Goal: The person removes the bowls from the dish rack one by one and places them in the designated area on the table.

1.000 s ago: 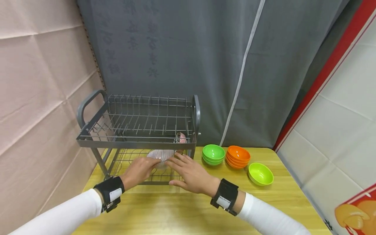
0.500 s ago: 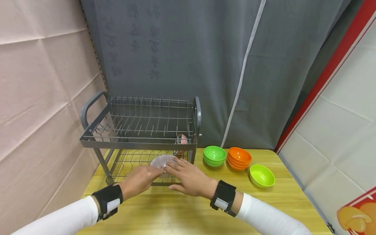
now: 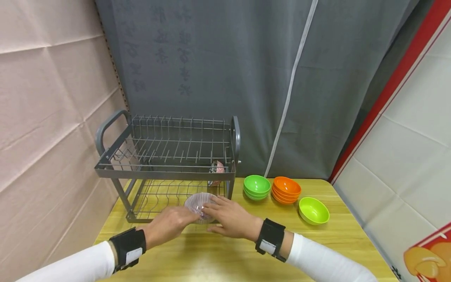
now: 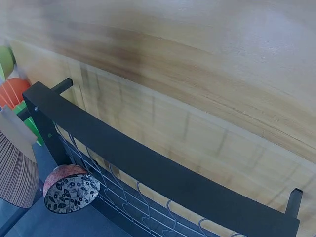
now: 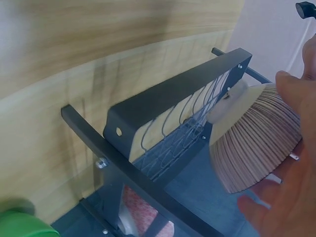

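- Presently I see the ribbed bowl (image 3: 200, 205) at the dish rack (image 3: 165, 166)'s lower front edge.
- Left hand (image 3: 168, 224) and right hand (image 3: 230, 217) grasp it from opposite sides, equally near.

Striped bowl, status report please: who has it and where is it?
Left hand and right hand both holding the striped bowl. Bowl tilted, at the front of the dish rack lower tier. Floral bowl behind it; nothing blocking.

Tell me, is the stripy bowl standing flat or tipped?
Tipped. The striped bowl leans with its opening facing forward, held between both hands at the dish rack's lower front.
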Tool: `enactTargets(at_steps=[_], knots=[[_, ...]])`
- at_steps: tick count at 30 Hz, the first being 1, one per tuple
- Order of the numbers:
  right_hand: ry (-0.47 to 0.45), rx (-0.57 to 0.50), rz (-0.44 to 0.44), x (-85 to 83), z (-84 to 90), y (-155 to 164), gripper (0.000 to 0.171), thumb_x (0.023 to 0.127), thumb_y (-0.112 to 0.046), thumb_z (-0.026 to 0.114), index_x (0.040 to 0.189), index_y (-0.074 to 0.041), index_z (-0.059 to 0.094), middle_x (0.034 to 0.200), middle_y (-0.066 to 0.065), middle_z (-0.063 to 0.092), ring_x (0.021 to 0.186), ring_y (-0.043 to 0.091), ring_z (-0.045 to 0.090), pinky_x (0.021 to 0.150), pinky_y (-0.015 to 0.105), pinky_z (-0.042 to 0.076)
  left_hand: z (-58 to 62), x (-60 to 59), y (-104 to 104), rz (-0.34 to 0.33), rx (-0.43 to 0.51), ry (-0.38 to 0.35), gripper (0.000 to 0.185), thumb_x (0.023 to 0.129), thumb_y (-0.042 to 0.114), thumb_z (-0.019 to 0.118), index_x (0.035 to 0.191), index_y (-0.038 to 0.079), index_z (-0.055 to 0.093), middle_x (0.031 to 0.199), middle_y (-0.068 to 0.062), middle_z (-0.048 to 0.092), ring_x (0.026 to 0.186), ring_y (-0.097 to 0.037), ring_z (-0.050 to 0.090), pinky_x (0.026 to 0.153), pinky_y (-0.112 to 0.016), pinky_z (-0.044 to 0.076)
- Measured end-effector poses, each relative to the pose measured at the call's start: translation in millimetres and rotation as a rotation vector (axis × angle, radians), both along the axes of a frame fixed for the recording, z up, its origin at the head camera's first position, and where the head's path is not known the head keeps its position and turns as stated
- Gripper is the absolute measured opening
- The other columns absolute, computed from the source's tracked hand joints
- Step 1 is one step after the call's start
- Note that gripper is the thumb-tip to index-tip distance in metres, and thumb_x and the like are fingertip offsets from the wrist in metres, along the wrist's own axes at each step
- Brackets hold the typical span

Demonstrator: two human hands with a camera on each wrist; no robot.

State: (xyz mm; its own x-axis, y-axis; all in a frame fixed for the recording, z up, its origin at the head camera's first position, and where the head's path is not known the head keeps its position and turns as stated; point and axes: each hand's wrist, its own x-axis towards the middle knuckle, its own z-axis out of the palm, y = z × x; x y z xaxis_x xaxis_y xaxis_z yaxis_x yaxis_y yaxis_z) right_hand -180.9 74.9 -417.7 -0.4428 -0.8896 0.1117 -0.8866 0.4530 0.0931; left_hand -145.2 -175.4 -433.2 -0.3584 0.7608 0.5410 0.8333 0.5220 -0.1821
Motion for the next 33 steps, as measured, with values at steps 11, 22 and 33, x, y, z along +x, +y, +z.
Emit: enactTargets(at_steps=[11, 22, 33], knots=[[0.039, -0.088, 0.116, 0.6, -7.5, -2.9, 0.025, 0.089, -0.032, 0.074, 0.113, -0.025, 0.074, 0.109, -0.013, 0.075, 0.105, 0.006, 0.068, 0.099, 0.023, 0.055, -2.1, 4.6, -2.8, -0.077, 0.03, 0.017, 0.031, 0.078, -0.002, 0.068, 0.103, 0.013, 0.075, 0.097, 0.004, 0.078, 0.087, -0.009, 0.073, 0.079, -0.023, 0.061], [0.131, -0.065, 0.175, 4.7, -12.8, 0.1, 0.005, 0.089, -0.033, 0.074, 0.091, -0.029, 0.072, 0.091, -0.019, 0.076, 0.085, -0.003, 0.067, 0.087, 0.018, 0.054, -3.8, 7.1, -0.9, -0.158, -0.008, 0.029, 0.014, 0.089, 0.017, 0.073, 0.102, 0.015, 0.073, 0.094, 0.009, 0.076, 0.088, -0.006, 0.072, 0.081, -0.023, 0.06], [0.228, -0.028, 0.194, 10.4, -13.7, 5.0, 0.006, 0.093, -0.031, 0.069, 0.087, -0.029, 0.07, 0.087, -0.02, 0.074, 0.085, -0.002, 0.067, 0.09, 0.02, 0.055, 1.3, 19.0, 5.7, -0.009, -0.154, -0.09, 0.048, 0.091, 0.046, 0.071, 0.126, 0.014, 0.07, 0.123, -0.002, 0.074, 0.113, -0.018, 0.071, 0.094, -0.035, 0.06]])
